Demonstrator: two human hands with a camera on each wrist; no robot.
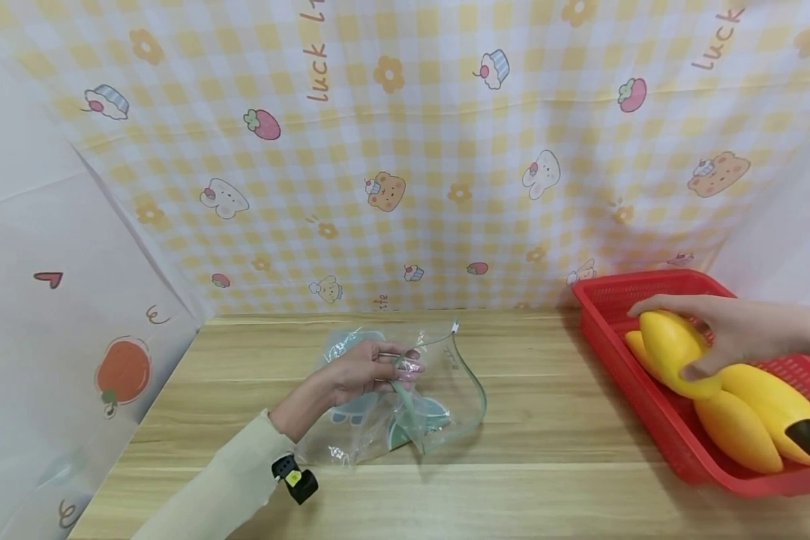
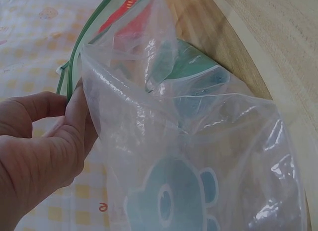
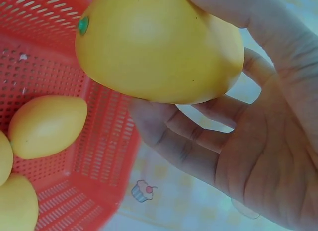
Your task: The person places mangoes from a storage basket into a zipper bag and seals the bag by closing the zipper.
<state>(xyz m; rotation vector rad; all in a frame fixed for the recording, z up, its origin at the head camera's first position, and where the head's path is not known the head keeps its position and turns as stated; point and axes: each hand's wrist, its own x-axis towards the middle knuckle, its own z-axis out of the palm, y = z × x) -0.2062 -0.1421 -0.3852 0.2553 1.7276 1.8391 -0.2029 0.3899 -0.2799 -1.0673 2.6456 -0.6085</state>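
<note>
My left hand (image 1: 364, 371) pinches the green zip edge of a clear zip-lock bag (image 2: 169, 191), thumb and fingers meeting at its rim. The bag lies partly on the table, its mouth standing open to the right, with blue and green prints on the plastic. Over at the right, my right hand (image 1: 742, 334) grips a yellow mango (image 3: 159, 47) with a small green stem tip, fingers and thumb around its sides. This mango is above the red basket (image 1: 624, 394). More yellow mangoes (image 1: 739, 431) lie inside that basket, partly hidden by the held one.
The wooden table (image 1: 533, 450) stretches between bag and basket. Behind it hangs a yellow-checked cloth (image 1: 459, 232) with cartoon prints, and a white printed sheet (image 1: 47, 352) covers the left side. The basket has raised, perforated walls.
</note>
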